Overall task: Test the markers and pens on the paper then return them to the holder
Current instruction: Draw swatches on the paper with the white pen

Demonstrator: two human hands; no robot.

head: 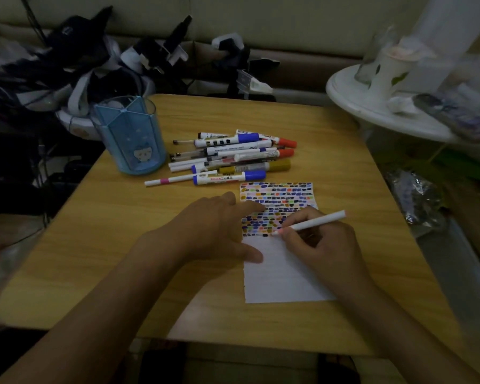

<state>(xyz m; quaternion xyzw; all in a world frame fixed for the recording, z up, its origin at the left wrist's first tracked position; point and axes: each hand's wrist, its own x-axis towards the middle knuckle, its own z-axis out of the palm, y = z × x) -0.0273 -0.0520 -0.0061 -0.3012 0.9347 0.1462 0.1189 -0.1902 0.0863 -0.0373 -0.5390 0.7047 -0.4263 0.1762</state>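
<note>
We see the right hand pinching a white pen, its tip touching the paper just below the last row of coloured test marks. The left hand lies flat with straight fingers, forefinger and thumb pressing the paper's left edge. The paper rests on the wooden worktop; its upper half is filled with small colour dabs, its lower half blank. Behind it lies a pile of markers and pens, capped blue, red and gold. Just left of the pile stands the blue transparent holder, upright.
</note>
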